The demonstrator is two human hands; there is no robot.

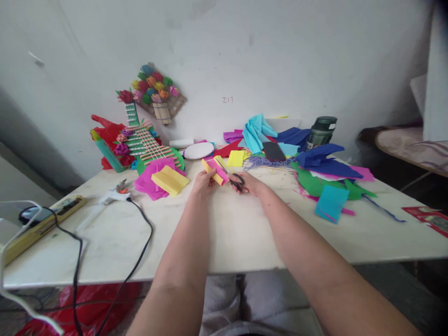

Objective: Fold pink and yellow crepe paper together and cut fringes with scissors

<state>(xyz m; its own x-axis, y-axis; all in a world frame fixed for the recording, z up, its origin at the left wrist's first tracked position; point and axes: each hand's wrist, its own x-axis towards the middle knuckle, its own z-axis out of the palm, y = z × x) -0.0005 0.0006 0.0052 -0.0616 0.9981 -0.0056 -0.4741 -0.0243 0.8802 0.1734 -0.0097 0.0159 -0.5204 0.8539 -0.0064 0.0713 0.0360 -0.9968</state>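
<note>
The left hand (203, 183) tightly pinches folded paper (217, 172), right hand (250, 183) fingers curl round scissors (234, 177) at its 4 o'clock; I'd keep that paper taut.

You have soft, cool, fairly even light across the bench (238, 233), though you cannot tell where it comes from. The pale wall (210, 46) reads greyish and dims toward the lower left, and your view falls almost to black at the top right corner. Deep shadow sits under the bench on the right. Your wide lens stretches your left forearm (184, 252) and right forearm (304, 252) toward the bottom edge. Fine detail is soft around the scissors (238, 183), and you cannot read the blurred red packet (429, 219) at the right edge.
</note>
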